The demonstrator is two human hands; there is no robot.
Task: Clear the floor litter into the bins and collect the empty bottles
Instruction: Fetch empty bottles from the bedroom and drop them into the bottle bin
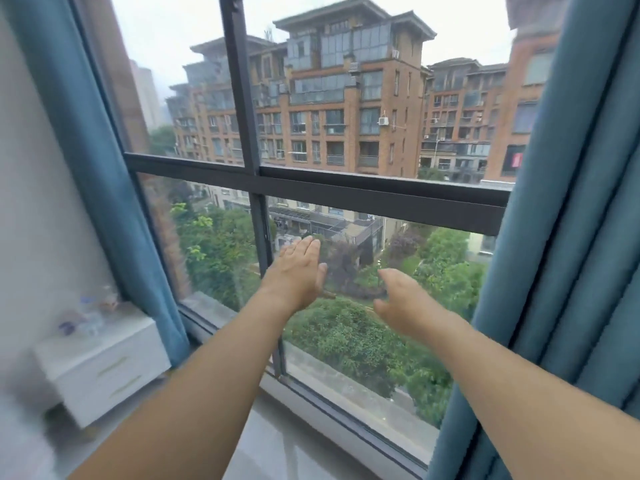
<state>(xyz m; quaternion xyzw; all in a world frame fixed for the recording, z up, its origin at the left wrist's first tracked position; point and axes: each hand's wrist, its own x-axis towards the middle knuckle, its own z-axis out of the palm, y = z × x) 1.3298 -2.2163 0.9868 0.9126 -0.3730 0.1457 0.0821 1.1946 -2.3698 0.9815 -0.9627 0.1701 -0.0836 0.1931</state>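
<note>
Both my arms reach forward toward a large window. My left hand (297, 271) is flat with fingers stretched out, holding nothing. My right hand (401, 299) is beside it, fingers loosely curled downward and empty. Some small clear bottles (91, 311), blurred, stand on a white bedside cabinet (104, 362) at the lower left. No litter or bin is in view.
A dark-framed window (346, 188) fills the middle, with brick buildings and trees outside. Blue curtains hang at the left (104, 168) and right (571, 237). A pale window sill (277, 441) runs below the glass. A white wall is on the left.
</note>
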